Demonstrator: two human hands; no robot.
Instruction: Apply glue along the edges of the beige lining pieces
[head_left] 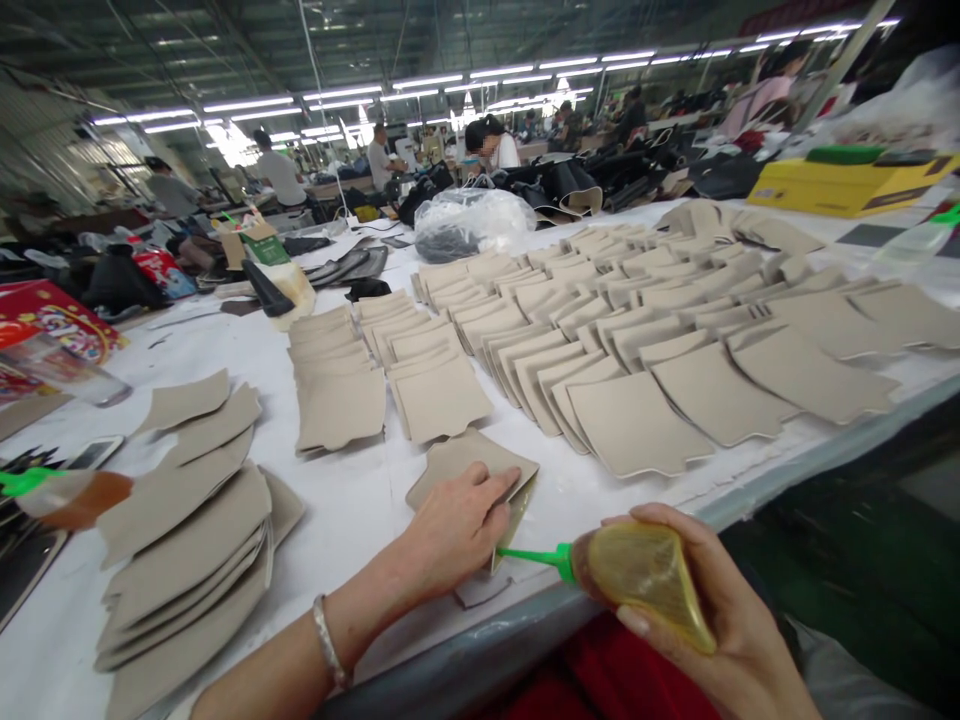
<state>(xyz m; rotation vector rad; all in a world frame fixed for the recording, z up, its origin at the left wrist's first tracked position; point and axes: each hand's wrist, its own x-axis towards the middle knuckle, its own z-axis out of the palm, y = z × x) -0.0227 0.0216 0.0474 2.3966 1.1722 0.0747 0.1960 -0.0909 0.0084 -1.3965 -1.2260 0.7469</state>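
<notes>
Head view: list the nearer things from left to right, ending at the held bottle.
Amber bottle → stack of pieces → bracelet → left hand → yellow bottle.

Silvery bangle [330,640] and red cloth [637,670]

The left hand [459,520] and right hand [724,590] were ungloved, and both forearms were bare. The bangle, a narrow rounded band, circled the left wrist; its surface looked textured, the pattern too small to read. The red cloth covered the lap, its garment type unclear. The right thumb showed a smooth, rounded nail.
</notes>
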